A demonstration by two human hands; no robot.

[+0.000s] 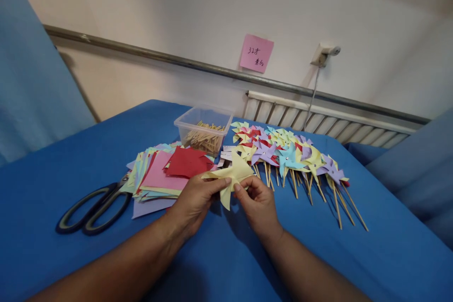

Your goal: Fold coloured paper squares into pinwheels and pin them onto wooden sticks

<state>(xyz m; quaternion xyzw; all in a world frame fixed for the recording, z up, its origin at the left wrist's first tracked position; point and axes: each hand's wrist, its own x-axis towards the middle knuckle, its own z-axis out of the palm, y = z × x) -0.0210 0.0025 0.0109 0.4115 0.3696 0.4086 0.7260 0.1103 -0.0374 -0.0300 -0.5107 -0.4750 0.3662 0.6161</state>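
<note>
A pale yellow paper pinwheel [238, 166] is held up over the table between both hands, its folded blades spread around the middle. My left hand [198, 198] pinches it, with the thumb pressed near its centre. On the other side my right hand [257, 202] is closed on its right blade, thumb near the centre too; the fingertips behind the paper are hidden. No stick shows on this pinwheel. Just behind it lie small whitish strips [226, 155], partly covered by the paper.
Scissors [94, 207] with dark handles lie left, blades under a stack of coloured paper [163, 172]. A clear plastic box [205, 127] holds thin wooden sticks. Many finished pinwheels on sticks [290, 155] lie right on the blue-covered table [106, 144]. A radiator [283, 113] stands behind.
</note>
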